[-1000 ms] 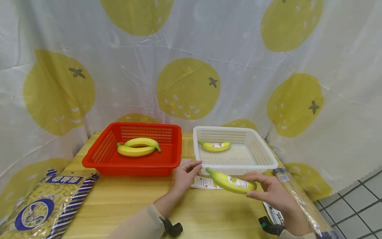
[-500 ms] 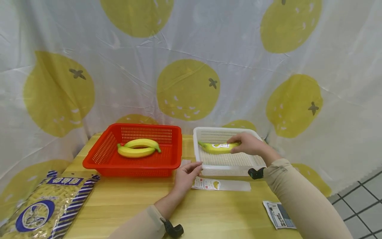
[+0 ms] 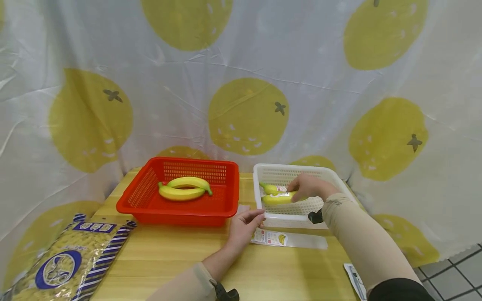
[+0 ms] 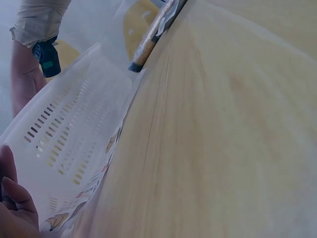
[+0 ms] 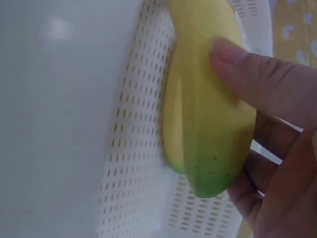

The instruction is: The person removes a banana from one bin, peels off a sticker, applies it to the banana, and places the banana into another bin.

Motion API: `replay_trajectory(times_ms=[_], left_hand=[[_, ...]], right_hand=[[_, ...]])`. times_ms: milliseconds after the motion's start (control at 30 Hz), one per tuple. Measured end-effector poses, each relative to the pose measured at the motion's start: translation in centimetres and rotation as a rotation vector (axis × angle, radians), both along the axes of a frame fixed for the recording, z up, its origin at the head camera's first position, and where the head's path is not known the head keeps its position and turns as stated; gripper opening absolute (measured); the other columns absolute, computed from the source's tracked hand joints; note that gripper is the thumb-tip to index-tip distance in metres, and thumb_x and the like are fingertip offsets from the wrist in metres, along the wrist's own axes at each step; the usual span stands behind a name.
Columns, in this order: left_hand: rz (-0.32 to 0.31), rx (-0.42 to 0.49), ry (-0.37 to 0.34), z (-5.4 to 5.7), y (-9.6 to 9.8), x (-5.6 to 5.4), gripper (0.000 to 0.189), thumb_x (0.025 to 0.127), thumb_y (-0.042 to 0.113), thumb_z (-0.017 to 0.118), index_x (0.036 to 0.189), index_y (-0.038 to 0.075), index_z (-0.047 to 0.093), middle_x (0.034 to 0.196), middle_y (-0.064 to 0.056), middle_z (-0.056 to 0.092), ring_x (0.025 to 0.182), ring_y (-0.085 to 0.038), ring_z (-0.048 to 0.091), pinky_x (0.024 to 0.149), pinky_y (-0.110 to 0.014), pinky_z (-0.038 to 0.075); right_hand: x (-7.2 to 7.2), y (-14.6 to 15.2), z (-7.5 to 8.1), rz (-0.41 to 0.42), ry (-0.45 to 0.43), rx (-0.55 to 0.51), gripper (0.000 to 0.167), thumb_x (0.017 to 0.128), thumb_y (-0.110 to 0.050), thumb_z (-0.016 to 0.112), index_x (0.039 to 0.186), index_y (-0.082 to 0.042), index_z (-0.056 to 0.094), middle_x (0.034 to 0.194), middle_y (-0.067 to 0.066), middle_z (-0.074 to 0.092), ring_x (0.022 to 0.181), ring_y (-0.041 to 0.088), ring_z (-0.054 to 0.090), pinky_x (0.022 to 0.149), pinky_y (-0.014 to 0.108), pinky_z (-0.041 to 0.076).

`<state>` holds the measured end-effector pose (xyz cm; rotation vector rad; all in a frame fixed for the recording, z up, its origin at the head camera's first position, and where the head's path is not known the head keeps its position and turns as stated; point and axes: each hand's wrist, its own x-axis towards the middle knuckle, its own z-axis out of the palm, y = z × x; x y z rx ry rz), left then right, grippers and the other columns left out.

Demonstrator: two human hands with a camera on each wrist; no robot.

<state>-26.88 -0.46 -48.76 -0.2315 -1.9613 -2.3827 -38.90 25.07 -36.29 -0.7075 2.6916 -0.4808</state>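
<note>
My right hand (image 3: 308,187) reaches into the white basket (image 3: 288,217) and grips a yellow banana (image 5: 213,109). In the right wrist view the thumb lies along its upper side, with fingers behind. A white label shows on this banana in the head view. Just behind it lies a second labelled banana (image 3: 269,189). My left hand (image 3: 242,228) stays at the white basket's near left corner, finger and thumb tips close together by the rim. Whether they pinch anything is hidden. Beside that hand, a strip of banana labels (image 3: 276,238) lies on the table.
To the left stands a red basket (image 3: 177,215) holding two bananas (image 3: 182,193). A bag of pasta (image 3: 69,261) lies at the table's left. One small packet (image 3: 355,280) sits near the right edge, partly behind the right sleeve. A lemon-print curtain (image 3: 248,62) closes off the back.
The right hand has carried the banana from above the table into the white basket, then slightly nearer the front beside the other banana. The left hand keeps its place. The view has shifted slightly.
</note>
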Motion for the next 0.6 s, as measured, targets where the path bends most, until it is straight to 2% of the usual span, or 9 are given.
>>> replay_trajectory(times_ms=[133, 233, 400, 500, 600], left_hand=[[-0.004, 0.013, 0.016, 0.2, 0.3, 0.1, 0.025, 0.09, 0.013, 0.08, 0.113, 0.002, 0.078, 0.095, -0.01, 0.075, 0.073, -0.015, 0.069, 0.072, -0.022, 0.059], [-0.001, 0.016, 0.027, 0.3, 0.4, 0.2, 0.027, 0.09, 0.011, 0.079, 0.114, -0.001, 0.077, 0.094, -0.011, 0.075, 0.07, -0.011, 0.068, 0.073, -0.027, 0.06], [0.001, 0.014, 0.017, 0.2, 0.4, 0.1, 0.024, 0.09, 0.01, 0.079, 0.112, 0.002, 0.078, 0.093, -0.01, 0.075, 0.072, -0.019, 0.07, 0.074, -0.032, 0.061], [0.002, 0.01, 0.012, 0.2, 0.4, 0.1, 0.023, 0.09, 0.012, 0.08, 0.112, 0.005, 0.079, 0.092, -0.01, 0.074, 0.074, -0.023, 0.07, 0.073, -0.031, 0.061], [0.002, 0.011, 0.011, 0.2, 0.3, 0.1, 0.024, 0.09, 0.012, 0.079, 0.113, 0.004, 0.078, 0.092, -0.01, 0.074, 0.075, -0.025, 0.07, 0.073, -0.031, 0.061]], right_hand=[[0.0, 0.5, -0.4, -0.033, -0.034, 0.019, 0.039, 0.082, -0.009, 0.085, 0.118, -0.004, 0.075, 0.121, 0.01, 0.073, 0.113, 0.026, 0.066, 0.096, 0.045, 0.055], [0.2, 0.1, -0.9, -0.055, 0.0, 0.072, 0.036, 0.079, -0.008, 0.086, 0.114, -0.008, 0.076, 0.114, 0.005, 0.074, 0.105, 0.021, 0.066, 0.092, 0.043, 0.056], [0.6, -0.9, -2.6, -0.011, 0.069, 0.148, 0.029, 0.077, -0.008, 0.088, 0.101, -0.011, 0.073, 0.097, -0.001, 0.067, 0.088, 0.017, 0.059, 0.08, 0.037, 0.053], [0.7, -1.2, -3.8, 0.003, 0.089, 0.142, 0.029, 0.076, -0.005, 0.088, 0.097, -0.011, 0.068, 0.092, 0.0, 0.064, 0.083, 0.018, 0.055, 0.076, 0.037, 0.05], [0.6, -1.2, -4.8, -0.007, 0.117, 0.125, 0.031, 0.075, -0.004, 0.087, 0.096, -0.011, 0.066, 0.093, 0.0, 0.064, 0.083, 0.019, 0.054, 0.078, 0.038, 0.05]])
